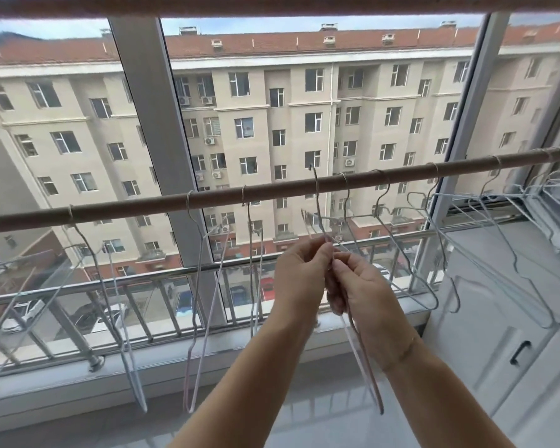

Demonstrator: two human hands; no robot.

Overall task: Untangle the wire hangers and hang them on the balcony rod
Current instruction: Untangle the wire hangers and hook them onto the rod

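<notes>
The balcony rod (272,190) runs across in front of the window (156,124), lower at the left and higher at the right. A second rod (272,6) crosses the top of the view, above it. Behind the glass stands a railing (143,279), and beyond that a building (256,101). Hung hangers (250,253) are spaced along the balcony rod: three to the left of the hands, more crowded together to the right, above a cabinet (498,318). The left hand (299,276) and right hand (364,286) meet below the rod's middle, touching. Their fingers pinch a held hanger (360,360), whose hook reaches up across the rod and whose body hangs down between the forearms.
</notes>
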